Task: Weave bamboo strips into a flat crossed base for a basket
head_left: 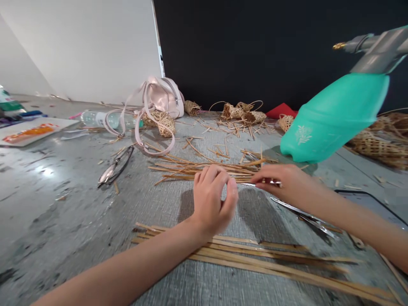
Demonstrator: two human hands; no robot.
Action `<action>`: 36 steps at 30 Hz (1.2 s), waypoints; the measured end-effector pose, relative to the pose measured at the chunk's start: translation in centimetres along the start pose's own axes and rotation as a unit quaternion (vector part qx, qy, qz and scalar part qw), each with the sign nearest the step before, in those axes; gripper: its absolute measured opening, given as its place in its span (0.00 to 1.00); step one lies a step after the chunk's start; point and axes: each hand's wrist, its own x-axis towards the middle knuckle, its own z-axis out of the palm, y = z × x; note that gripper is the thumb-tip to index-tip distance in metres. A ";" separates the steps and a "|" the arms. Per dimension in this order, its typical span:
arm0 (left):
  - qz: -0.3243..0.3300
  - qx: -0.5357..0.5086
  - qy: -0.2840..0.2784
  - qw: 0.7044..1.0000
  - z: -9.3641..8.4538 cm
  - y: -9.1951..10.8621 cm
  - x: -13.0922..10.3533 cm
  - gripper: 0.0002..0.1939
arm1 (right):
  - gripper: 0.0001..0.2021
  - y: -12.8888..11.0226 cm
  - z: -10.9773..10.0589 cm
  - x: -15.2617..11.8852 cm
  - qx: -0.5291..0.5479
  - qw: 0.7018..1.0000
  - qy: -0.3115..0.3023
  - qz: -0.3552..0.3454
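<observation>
My left hand (pixel 213 197) is above the grey table in the middle, its fingers curled toward the thumb; what they hold, if anything, is too small to make out. To its right my right hand (pixel 280 180) pinches a small shiny metal tool (pixel 247 184) whose thin tip points left. Just beyond both hands lies a bundle of thin bamboo strips (pixel 178 170). Longer flat strips (pixel 255 259) lie nearer, partly below my left forearm. Metal tweezers or scissors (pixel 306 214) rest under my right forearm.
A tilted green spray bottle (pixel 331 114) stands at the right, near a phone (pixel 369 204). Farther back are woven bamboo pieces (pixel 242 112), a pink bag (pixel 162 95) and a plastic bottle (pixel 105 120). Eyeglasses (pixel 114 168) lie at the left.
</observation>
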 end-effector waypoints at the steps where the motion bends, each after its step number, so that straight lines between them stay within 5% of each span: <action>1: 0.000 0.000 0.000 1.000 0.0 0.0 0.0 0.14 | 0.08 0.4 0.2 0.8 -0.005 1.000 -0.003 0.004; 10: 0.012 0.001 -0.011 1.000 0.1 0.0 0.0 0.14 | 0.06 1.0 2.0 2.7 -0.003 1.000 -0.016 0.009; 17: 0.011 -0.008 -0.017 1.000 0.1 0.0 0.1 0.14 | 0.13 -0.1 -3.2 1.7 0.023 0.991 0.107 0.082; 20: 0.009 -0.014 -0.017 1.000 0.2 0.0 0.2 0.14 | 0.11 -1.0 -3.9 -0.5 0.035 0.981 0.136 0.137; 26: 0.021 -0.024 -0.022 0.999 0.3 -0.1 0.2 0.14 | 0.02 -1.8 0.3 -6.3 0.079 0.973 -0.049 0.212; 30: 0.030 -0.024 -0.034 0.999 0.2 0.0 0.2 0.15 | 0.04 -1.3 1.4 -7.8 0.069 0.964 -0.131 0.219; 36: 0.037 -0.024 -0.039 0.998 0.1 0.1 0.3 0.15 | 0.03 -0.8 1.4 -8.3 0.062 0.964 -0.157 0.203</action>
